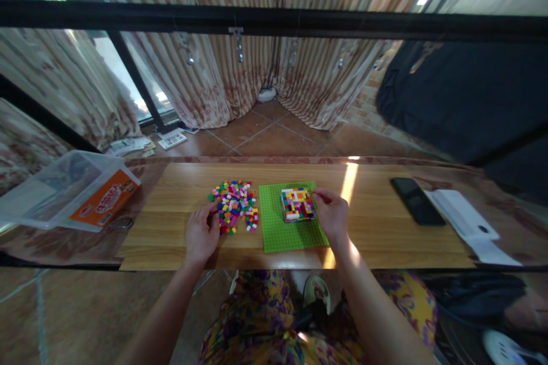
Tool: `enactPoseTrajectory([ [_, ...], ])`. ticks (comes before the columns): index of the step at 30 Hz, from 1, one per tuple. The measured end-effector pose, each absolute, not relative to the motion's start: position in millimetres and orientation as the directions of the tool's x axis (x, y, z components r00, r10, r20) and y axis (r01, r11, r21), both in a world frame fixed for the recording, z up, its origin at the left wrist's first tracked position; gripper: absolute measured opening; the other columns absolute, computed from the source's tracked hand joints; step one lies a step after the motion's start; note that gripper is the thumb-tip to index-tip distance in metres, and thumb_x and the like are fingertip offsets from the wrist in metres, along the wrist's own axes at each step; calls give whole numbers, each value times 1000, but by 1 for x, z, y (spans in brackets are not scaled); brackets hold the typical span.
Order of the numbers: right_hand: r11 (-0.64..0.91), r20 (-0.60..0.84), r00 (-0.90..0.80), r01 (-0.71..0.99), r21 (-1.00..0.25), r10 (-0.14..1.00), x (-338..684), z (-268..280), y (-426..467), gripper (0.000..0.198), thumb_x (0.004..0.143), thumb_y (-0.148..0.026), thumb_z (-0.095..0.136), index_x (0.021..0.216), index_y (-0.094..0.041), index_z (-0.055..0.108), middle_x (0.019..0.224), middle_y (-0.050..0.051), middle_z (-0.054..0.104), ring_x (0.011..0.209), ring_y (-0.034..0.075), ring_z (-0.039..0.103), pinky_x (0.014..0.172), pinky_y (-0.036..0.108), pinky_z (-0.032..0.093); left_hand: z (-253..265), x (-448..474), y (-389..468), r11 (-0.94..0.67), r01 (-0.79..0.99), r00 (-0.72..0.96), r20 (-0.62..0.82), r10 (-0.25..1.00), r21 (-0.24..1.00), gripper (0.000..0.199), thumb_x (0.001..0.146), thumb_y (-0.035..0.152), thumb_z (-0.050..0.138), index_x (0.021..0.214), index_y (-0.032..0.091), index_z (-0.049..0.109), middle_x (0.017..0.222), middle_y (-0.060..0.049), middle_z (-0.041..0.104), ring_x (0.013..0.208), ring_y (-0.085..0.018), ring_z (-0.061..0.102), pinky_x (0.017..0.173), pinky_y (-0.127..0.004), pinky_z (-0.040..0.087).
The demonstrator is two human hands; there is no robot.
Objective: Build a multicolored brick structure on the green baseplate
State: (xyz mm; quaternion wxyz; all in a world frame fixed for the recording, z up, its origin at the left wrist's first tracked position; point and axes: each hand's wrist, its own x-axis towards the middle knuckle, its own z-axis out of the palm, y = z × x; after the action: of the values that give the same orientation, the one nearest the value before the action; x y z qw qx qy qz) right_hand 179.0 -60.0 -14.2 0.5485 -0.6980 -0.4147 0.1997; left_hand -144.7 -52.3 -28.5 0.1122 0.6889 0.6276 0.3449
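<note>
A block of stacked multicoloured toy bricks (pixel 298 204) stands on a green studded baseplate (pixel 274 238). At its right side, my right hand (pixel 333 214) is closed in a pinch over the plate's edge; whatever lies between the fingertips is too small to name. To the left of the plate spreads a pile of small loose bricks (pixel 234 203) in many colours. My left hand (pixel 202 232) rests at the left edge of that pile, thumb and fingers drawn together among the bricks. What they pinch, if anything, is hidden.
All this lies on a long wooden board (pixel 162 214). On its right side are a black phone (pixel 417 201) and a white box (pixel 464 214). A clear plastic tub (pixel 81 182) with an orange label stands at the left. A dark metal bar (pixel 265 20) crosses beyond.
</note>
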Motion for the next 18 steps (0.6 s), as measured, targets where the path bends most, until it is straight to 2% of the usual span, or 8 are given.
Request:
enactPoseTrajectory([
  [13,-35,205,571,380,-924,795,169,-13,-57,24,78,-34,58,85,-18,74,82,7,76,76,21,68,75,36,55,-28,-144,-53,-185,789,-33,341,940,586,30,87,28,45,108,18,64,101,-10,70,98,-26,63,93,-43,49],
  [18,-27,223,580,390,-920,784,168,-14,-58,25,78,-35,59,89,-17,72,89,9,76,81,22,70,81,38,55,-26,-143,-53,-179,793,-34,336,941,582,31,87,29,45,108,17,64,102,-10,71,98,-26,63,94,-43,49],
])
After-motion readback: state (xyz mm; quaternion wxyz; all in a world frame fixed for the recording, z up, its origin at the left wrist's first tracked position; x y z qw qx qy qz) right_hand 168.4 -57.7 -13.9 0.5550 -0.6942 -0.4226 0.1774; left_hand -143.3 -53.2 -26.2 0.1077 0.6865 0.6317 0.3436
